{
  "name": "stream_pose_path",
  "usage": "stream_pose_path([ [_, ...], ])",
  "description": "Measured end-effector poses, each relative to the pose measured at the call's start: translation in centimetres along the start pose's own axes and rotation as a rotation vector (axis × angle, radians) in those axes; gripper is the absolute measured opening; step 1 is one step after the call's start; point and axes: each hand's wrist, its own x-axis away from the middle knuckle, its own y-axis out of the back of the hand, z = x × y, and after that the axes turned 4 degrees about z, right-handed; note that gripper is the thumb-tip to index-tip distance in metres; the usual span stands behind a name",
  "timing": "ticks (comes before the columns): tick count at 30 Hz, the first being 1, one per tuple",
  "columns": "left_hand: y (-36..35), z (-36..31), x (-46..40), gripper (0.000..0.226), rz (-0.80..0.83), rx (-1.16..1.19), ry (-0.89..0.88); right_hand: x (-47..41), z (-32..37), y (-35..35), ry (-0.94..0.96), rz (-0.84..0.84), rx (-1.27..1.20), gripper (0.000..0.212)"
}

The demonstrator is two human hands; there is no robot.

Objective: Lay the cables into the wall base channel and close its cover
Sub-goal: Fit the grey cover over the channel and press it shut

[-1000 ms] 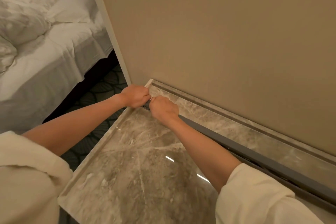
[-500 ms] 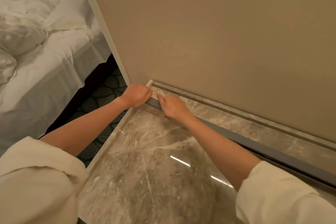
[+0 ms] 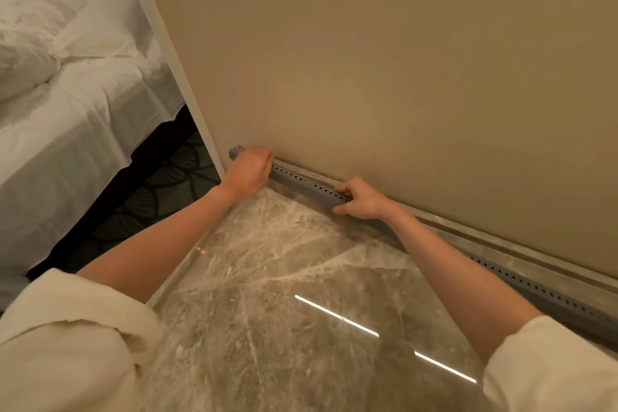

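A long grey channel cover (image 3: 302, 182), with a row of small holes along its top face, lies along the foot of the beige wall (image 3: 368, 60). My left hand (image 3: 249, 169) grips its left end near the wall corner. My right hand (image 3: 359, 199) pinches it a short way to the right, thumb in front and fingers on top. The cover runs on to the lower right (image 3: 541, 294) beside a marble skirting strip (image 3: 501, 246). No cables show; the channel under the cover is hidden.
A glossy marble floor slab (image 3: 301, 294) spreads in front of the wall, with a raised edge on its left. A bed with white sheets (image 3: 67, 104) stands to the left over dark patterned carpet (image 3: 160, 191). White sleeves cover both my upper arms.
The grey cover has moved from out on the marble floor up against the wall foot, and its holed face now shows. My hands have spread apart along it; my view has shifted closer.
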Motion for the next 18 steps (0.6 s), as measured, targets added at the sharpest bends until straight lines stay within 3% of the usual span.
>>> stream_pose_path([
  [2, -0.3, 0.2, 0.5, 0.022, 0.029, 0.020, -0.004, 0.0, 0.1, -0.1, 0.029, -0.060, 0.070, 0.039],
  [6, -0.9, -0.3, 2.2, 0.051, 0.078, 0.036, -0.041, 0.7, -0.7, -0.4, 0.046, -0.137, 0.138, 0.043],
  [11, -2.1, -0.9, 3.5, 0.058, 0.152, -0.028, -0.055, 1.8, -1.8, -1.1, 0.046, -0.232, 0.174, 0.052],
  [18, -2.3, -5.2, 3.8, 0.059, 0.226, -0.083, -0.052, 6.7, -5.9, -0.8, 0.000, -0.356, 0.361, 0.044],
])
